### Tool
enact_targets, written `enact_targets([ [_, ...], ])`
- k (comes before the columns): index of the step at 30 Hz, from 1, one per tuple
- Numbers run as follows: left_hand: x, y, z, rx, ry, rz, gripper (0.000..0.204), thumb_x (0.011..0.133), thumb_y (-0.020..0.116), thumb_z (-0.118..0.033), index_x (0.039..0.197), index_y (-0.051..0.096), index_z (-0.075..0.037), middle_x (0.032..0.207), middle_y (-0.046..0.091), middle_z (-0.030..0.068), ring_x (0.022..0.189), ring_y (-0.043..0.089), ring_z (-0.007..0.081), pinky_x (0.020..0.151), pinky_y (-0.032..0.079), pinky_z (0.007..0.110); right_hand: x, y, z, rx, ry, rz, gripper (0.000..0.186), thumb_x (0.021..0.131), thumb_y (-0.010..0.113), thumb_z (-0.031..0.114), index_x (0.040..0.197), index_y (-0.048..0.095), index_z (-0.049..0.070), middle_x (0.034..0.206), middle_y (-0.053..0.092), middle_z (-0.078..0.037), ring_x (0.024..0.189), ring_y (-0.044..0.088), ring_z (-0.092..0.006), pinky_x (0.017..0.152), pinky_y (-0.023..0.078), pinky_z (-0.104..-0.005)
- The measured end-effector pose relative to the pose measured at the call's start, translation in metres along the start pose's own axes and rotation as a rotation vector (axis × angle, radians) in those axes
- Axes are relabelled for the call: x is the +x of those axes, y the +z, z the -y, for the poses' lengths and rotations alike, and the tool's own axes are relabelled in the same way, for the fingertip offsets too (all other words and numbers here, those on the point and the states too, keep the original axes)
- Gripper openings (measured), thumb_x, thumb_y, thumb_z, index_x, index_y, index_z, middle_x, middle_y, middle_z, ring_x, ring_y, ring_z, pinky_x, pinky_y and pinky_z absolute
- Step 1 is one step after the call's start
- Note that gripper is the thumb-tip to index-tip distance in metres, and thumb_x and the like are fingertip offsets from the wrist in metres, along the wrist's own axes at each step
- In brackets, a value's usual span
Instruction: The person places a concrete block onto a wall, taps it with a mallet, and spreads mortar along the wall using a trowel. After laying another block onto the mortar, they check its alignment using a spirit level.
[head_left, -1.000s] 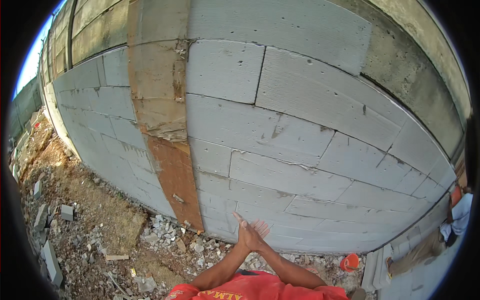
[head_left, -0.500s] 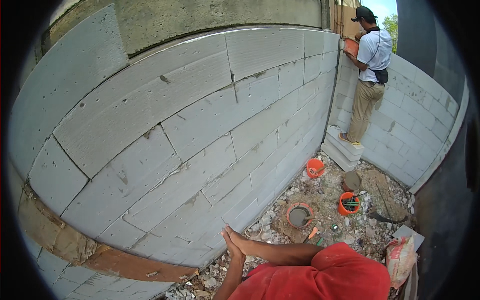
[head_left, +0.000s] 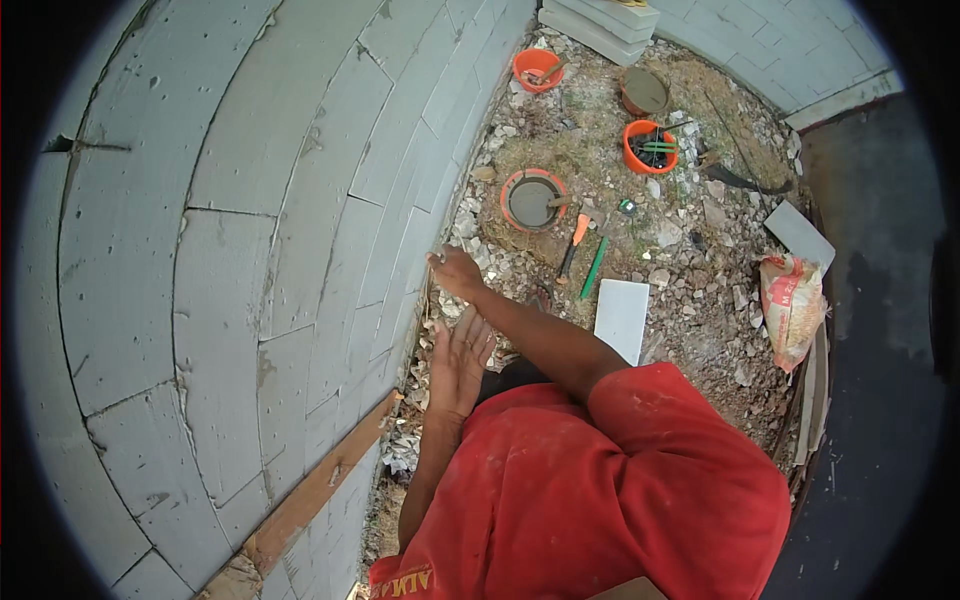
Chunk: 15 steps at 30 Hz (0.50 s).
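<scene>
My left hand [head_left: 458, 368] is open, its fingers spread, with nothing in it. Just beyond it, my right hand [head_left: 457, 273] hangs close to the foot of the grey block wall [head_left: 330, 240], holding nothing that I can see. Its fingers are partly foreshortened but look loosely apart. Both hands are above the rubble along the wall. Farther right on the ground lie a hammer [head_left: 575, 247] with an orange and black handle and a green stick-like tool [head_left: 594, 267]. A loose white block [head_left: 621, 318] lies beside my right arm.
Orange buckets stand ahead: one holds grey mortar [head_left: 534, 202], another tools [head_left: 650, 147], a third [head_left: 538, 70] a trowel-like tool. A mortar-filled pail [head_left: 644, 92] is near stacked blocks [head_left: 598, 35]. A sack [head_left: 792, 310] and plank [head_left: 812, 390] are right; a wooden board [head_left: 320, 480] lines the wall.
My view has swung downward, and the other person has mostly left the picture. My hands, pressed together earlier, have come apart.
</scene>
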<state>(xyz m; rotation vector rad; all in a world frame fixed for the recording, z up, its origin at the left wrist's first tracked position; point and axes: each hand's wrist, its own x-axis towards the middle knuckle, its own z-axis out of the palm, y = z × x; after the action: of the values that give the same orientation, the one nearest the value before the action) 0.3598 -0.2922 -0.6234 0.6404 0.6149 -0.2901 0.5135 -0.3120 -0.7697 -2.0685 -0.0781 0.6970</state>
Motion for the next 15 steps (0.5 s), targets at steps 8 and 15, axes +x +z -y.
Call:
enact_targets([
  [8, 0.118, -0.064, 0.022, 0.759, -0.142, -0.276, 0.056, 0.100, 0.058, -0.046, 0.132, 0.061, 0.000, 0.120, 0.069, 0.0115, 0.109, 0.063, 0.0178, 0.097, 0.045, 0.032, -0.053, -0.077, -0.374, -0.403, 0.478, -0.101, 0.030, 0.094, 0.053, 0.023, 0.092, 0.074, 0.003, 0.093, 0.071, -0.025, 0.087, 0.072, -0.0383, 0.082, 0.056, -0.0519],
  [15, 0.242, -0.174, 0.012, 1.124, -0.309, -0.306, 0.049, 0.099, 0.062, -0.038, 0.126, 0.065, 0.002, 0.103, 0.070, 0.0099, 0.094, 0.063, 0.0186, 0.087, 0.047, 0.033, 0.027, -0.090, -0.262, 0.014, 0.489, -0.205, 0.044, 0.086, 0.069, 0.030, 0.119, 0.065, 0.001, 0.116, 0.068, -0.024, 0.106, 0.067, -0.0391, 0.092, 0.052, -0.0457],
])
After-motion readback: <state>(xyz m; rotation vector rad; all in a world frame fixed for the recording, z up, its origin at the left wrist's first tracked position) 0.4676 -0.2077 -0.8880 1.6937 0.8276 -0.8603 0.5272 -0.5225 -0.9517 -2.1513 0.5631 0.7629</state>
